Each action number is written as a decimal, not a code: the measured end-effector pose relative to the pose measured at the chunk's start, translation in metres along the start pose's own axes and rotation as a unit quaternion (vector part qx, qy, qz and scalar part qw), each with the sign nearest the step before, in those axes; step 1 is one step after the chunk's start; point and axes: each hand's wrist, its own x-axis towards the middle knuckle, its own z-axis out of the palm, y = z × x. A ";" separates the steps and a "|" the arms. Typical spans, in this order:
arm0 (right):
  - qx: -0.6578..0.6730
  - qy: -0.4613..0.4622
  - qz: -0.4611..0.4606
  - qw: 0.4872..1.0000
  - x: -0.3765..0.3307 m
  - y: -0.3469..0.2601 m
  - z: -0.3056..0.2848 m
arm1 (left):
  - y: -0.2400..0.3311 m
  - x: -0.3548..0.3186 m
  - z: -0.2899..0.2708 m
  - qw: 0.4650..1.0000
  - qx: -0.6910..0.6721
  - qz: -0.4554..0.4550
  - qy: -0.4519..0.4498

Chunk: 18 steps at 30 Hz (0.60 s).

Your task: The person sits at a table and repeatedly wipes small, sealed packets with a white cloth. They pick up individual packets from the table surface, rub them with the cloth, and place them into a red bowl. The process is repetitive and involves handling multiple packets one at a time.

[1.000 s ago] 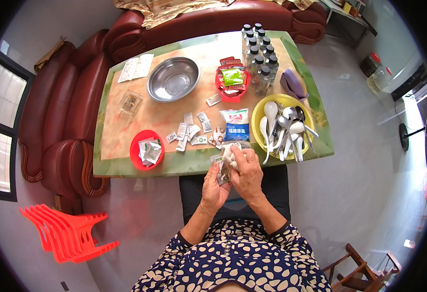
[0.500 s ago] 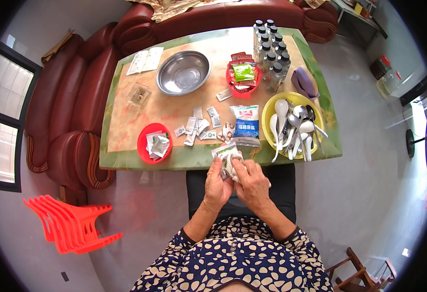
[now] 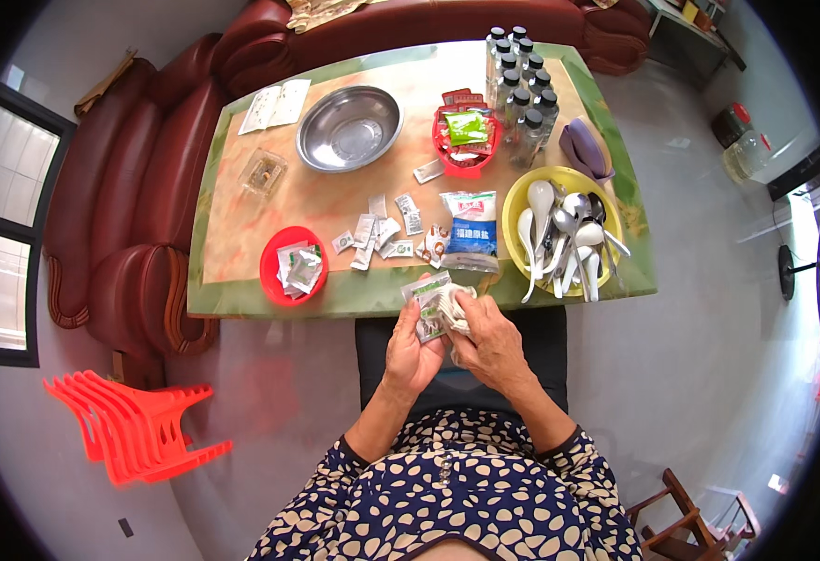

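Just off the table's near edge, my left hand (image 3: 412,355) grips a small silver-and-green packet (image 3: 428,297) between thumb and fingers. My right hand (image 3: 489,346) is closed on a crumpled white cloth (image 3: 455,309), which presses against the packet's face. Beyond my hands lie several small loose sachets (image 3: 372,234) and a blue-and-white bag (image 3: 471,232). To the left, a red bowl (image 3: 269,271) holds more silver-and-green packets (image 3: 299,267).
A steel basin (image 3: 312,145), a red basket (image 3: 466,170) of packets and several black-capped bottles (image 3: 522,103) stand farther back. At right are a yellow basin (image 3: 519,192) of spoons and a purple case (image 3: 583,150). A red plastic chair (image 3: 138,425) is at lower left.
The cloth in my right hand has shifted slightly, and more of the packet's face shows now. The whole view has tipped a little, so the tabletop sits higher.
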 end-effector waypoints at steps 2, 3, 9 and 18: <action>0.069 -0.059 0.010 0.996 -0.007 0.012 0.000 | 0.004 -0.002 -0.006 1.000 0.020 0.014 -0.003; 0.100 -0.085 0.014 0.991 -0.008 0.021 -0.002 | 0.006 0.000 -0.007 0.999 0.029 0.021 -0.008; 0.110 0.049 -0.087 0.989 0.018 0.000 -0.005 | 0.004 -0.004 0.001 1.000 0.017 -0.022 0.007; 0.085 -0.149 -0.109 0.979 -0.012 0.000 0.008 | 0.018 -0.002 -0.018 0.998 0.055 0.003 -0.004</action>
